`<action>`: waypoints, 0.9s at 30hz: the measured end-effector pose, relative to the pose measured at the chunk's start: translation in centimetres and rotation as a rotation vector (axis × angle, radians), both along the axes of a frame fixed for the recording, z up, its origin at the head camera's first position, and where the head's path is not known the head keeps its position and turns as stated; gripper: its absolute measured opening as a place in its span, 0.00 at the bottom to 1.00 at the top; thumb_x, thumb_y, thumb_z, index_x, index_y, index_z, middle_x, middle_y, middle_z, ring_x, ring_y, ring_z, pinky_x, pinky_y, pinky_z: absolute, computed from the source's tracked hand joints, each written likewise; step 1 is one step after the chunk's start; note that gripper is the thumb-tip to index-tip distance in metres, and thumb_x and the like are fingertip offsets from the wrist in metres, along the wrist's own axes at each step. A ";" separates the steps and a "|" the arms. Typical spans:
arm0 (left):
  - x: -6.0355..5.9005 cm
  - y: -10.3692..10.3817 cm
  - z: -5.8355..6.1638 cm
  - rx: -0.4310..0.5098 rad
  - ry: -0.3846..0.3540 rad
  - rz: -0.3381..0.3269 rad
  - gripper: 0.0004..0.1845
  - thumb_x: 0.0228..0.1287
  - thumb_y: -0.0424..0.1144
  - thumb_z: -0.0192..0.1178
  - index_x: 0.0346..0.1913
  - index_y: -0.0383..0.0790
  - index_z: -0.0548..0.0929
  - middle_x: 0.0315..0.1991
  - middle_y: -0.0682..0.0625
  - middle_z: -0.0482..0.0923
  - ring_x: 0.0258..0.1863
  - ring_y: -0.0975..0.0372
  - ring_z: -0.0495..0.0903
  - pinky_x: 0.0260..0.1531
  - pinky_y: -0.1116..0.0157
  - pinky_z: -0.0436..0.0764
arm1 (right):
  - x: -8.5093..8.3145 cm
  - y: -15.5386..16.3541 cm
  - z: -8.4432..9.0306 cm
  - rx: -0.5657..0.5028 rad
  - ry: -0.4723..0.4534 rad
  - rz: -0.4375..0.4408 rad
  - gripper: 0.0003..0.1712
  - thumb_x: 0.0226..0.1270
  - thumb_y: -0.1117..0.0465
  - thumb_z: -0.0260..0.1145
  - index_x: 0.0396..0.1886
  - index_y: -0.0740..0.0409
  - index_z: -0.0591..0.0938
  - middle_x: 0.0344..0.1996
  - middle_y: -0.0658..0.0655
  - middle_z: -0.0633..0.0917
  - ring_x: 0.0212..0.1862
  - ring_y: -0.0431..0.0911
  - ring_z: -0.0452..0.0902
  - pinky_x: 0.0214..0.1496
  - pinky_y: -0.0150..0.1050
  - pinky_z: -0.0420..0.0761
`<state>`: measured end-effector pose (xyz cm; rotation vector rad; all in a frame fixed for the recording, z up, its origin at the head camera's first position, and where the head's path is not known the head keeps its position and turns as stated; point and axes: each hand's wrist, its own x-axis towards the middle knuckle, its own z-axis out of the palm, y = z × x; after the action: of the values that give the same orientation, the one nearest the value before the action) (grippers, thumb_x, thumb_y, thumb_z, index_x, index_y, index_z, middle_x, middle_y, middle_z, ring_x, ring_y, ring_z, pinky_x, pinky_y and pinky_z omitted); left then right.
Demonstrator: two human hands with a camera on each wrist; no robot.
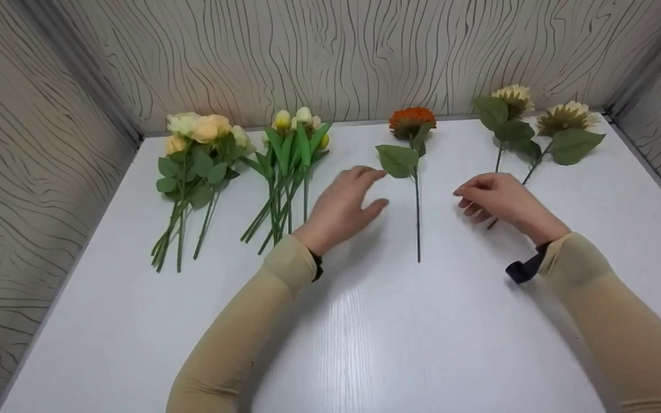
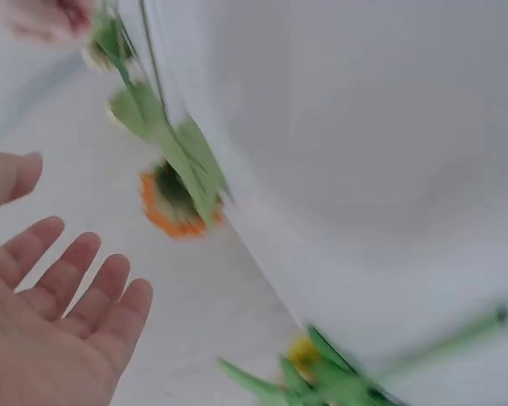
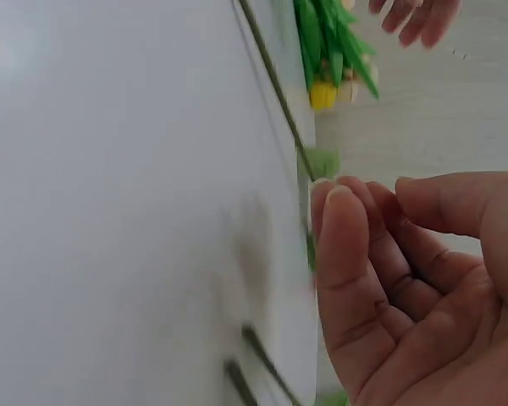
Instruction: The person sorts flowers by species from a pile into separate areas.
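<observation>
My left hand (image 1: 339,209) is held over the table just left of an orange daisy-like flower (image 1: 412,121), its thumb and fingers spread apart. In the left wrist view those fingers (image 2: 102,296) are extended with nothing in them. The orange flower lies with its green stem (image 1: 418,223) toward me and one leaf (image 1: 397,161) near my left fingertips. My right hand (image 1: 500,201) hovers over the stems of two cream daisy-like flowers (image 1: 567,119), hiding part of them. Its fingers (image 3: 347,245) bend loosely, thumb apart, with no object between them.
A bunch of green-stemmed tulips (image 1: 287,149) lies left of my left hand. Farther left lies a bunch of peach and cream roses (image 1: 210,129). All flower heads point toward the wood-patterned back wall (image 1: 336,57). Side walls stand left and right of the white table (image 1: 330,355).
</observation>
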<state>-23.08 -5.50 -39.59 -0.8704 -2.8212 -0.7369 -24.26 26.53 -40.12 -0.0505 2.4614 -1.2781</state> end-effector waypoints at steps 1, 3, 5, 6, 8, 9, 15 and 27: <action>0.7 0.8 -0.1 -0.035 0.030 -0.051 0.29 0.75 0.50 0.60 0.74 0.44 0.71 0.69 0.48 0.72 0.69 0.56 0.69 0.69 0.61 0.68 | -0.5 1.3 0.1 0.014 0.001 -0.029 0.29 0.78 0.46 0.61 0.62 0.67 0.79 0.47 0.62 0.85 0.43 0.48 0.83 0.44 0.40 0.86; 2.2 2.6 -0.2 -0.113 0.081 -0.147 0.32 0.75 0.52 0.60 0.76 0.45 0.68 0.72 0.47 0.69 0.72 0.56 0.66 0.72 0.61 0.63 | -1.5 3.9 0.3 0.039 0.005 -0.094 0.30 0.79 0.47 0.60 0.64 0.69 0.77 0.47 0.61 0.85 0.42 0.46 0.83 0.44 0.40 0.86; 3.6 4.3 -0.2 -0.186 0.125 -0.229 0.34 0.75 0.54 0.59 0.78 0.47 0.66 0.74 0.48 0.66 0.74 0.55 0.63 0.75 0.60 0.57 | -2.3 6.4 0.4 0.053 0.022 -0.161 0.32 0.79 0.47 0.59 0.65 0.72 0.75 0.44 0.58 0.85 0.41 0.43 0.84 0.44 0.38 0.86; 4.2 5.1 -0.2 -0.218 0.143 -0.264 0.35 0.75 0.55 0.59 0.79 0.48 0.64 0.76 0.48 0.65 0.75 0.55 0.61 0.76 0.59 0.55 | -2.5 7.5 0.4 0.060 0.030 -0.192 0.33 0.79 0.47 0.59 0.65 0.73 0.74 0.43 0.57 0.85 0.40 0.42 0.84 0.44 0.38 0.86; 5.5 6.7 -0.2 -0.269 0.172 -0.326 0.36 0.76 0.57 0.57 0.80 0.50 0.63 0.78 0.49 0.61 0.77 0.55 0.58 0.77 0.59 0.51 | -2.9 9.3 0.4 0.064 0.026 -0.250 0.34 0.79 0.47 0.59 0.66 0.74 0.72 0.40 0.54 0.86 0.39 0.42 0.84 0.43 0.38 0.86; 6.1 7.4 -0.1 -0.288 0.188 -0.355 0.36 0.76 0.58 0.56 0.80 0.51 0.62 0.78 0.50 0.60 0.78 0.56 0.57 0.77 0.58 0.49 | -3.0 9.9 0.3 0.058 0.017 -0.276 0.35 0.78 0.47 0.60 0.65 0.75 0.72 0.38 0.52 0.86 0.38 0.41 0.84 0.43 0.38 0.86; 8.7 10.3 0.2 -0.368 0.256 -0.467 0.35 0.77 0.61 0.52 0.80 0.55 0.60 0.79 0.53 0.58 0.78 0.58 0.54 0.78 0.58 0.48 | -3.6 10.5 -0.8 0.013 -0.045 -0.380 0.31 0.75 0.45 0.63 0.56 0.71 0.79 0.31 0.51 0.86 0.34 0.44 0.85 0.41 0.38 0.87; 7.9 9.8 -0.1 -0.298 0.216 -0.472 0.33 0.77 0.58 0.54 0.79 0.54 0.65 0.78 0.53 0.62 0.77 0.61 0.56 0.77 0.62 0.49 | -3.4 11.4 -1.3 -0.223 -0.083 -0.546 0.09 0.74 0.58 0.66 0.33 0.55 0.86 0.25 0.51 0.87 0.28 0.40 0.86 0.39 0.36 0.87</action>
<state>-15.17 4.30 -39.73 -1.5893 -2.5888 -0.2321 -27.67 37.90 -41.44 0.6436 2.3280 -1.7245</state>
